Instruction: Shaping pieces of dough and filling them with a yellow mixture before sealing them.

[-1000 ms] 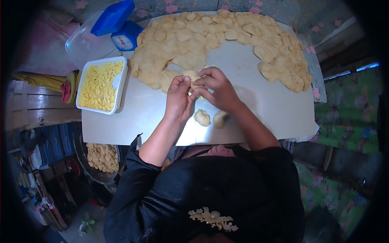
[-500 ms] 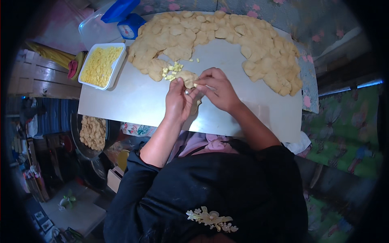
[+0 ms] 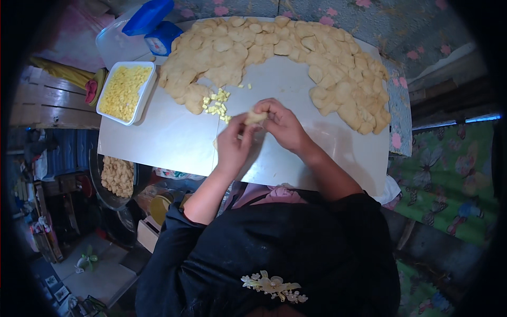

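Note:
Between my two hands, over the middle of the white tabletop [image 3: 153, 145], is a small piece of dough [image 3: 255, 117]. The fingers of my left hand [image 3: 235, 140] are closed round its left side. My right hand [image 3: 285, 124] pinches it from the right, with thumb and fingers on its top and edge. Whether anything is inside the dough is hidden. Just beyond my left hand lie several small pale-yellow cubes [image 3: 216, 102], loose on the tabletop. A broad mass of flattened dough pieces [image 3: 216, 50] curves along the far side of the table and down its right.
A white tub [image 3: 151, 94] of yellow cubes stands at the table's left. Behind it are a blue kitchen scale [image 3: 165, 38] and a clear plastic container [image 3: 108, 39]. Below the table's left edge, a dark pan [image 3: 96, 177] holds lumpy brown pieces [image 3: 117, 176].
The dough piece has gone from lying open on my left fingers to being gathered between both hands. My hands have come closer together and slightly nearer to me. The view has shifted a little.

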`<control>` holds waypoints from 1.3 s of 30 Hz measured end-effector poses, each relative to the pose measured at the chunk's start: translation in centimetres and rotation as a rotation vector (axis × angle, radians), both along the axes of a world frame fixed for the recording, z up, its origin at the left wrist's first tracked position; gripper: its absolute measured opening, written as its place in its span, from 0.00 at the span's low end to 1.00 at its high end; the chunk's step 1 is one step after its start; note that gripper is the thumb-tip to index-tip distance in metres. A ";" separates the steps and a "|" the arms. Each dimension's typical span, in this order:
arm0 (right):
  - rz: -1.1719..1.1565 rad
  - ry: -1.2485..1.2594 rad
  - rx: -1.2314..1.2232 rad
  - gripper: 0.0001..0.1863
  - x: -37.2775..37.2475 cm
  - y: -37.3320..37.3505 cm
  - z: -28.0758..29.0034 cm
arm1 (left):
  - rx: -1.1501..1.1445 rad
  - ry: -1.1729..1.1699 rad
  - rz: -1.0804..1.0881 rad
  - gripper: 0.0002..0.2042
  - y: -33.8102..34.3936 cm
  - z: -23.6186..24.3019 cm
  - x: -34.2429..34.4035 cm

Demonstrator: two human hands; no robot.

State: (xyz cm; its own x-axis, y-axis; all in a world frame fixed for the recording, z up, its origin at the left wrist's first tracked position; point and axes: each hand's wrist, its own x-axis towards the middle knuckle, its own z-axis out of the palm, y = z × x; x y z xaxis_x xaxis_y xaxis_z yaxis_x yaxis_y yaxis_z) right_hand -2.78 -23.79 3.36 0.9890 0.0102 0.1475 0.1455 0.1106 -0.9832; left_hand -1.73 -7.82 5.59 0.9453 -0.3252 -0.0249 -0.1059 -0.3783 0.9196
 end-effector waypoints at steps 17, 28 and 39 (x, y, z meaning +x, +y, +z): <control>-0.342 0.026 -0.897 0.13 3.8 -6.7 -0.8 | 0.103 0.023 -0.299 0.18 -0.5 -0.8 1.8; -0.686 -0.093 -0.580 0.15 5.0 -7.9 0.3 | -0.095 -0.027 -0.273 0.26 0.8 -2.3 0.9; -0.244 -0.184 -1.214 0.11 9.6 -0.8 -5.0 | -0.906 0.655 0.098 0.12 3.2 -2.1 3.7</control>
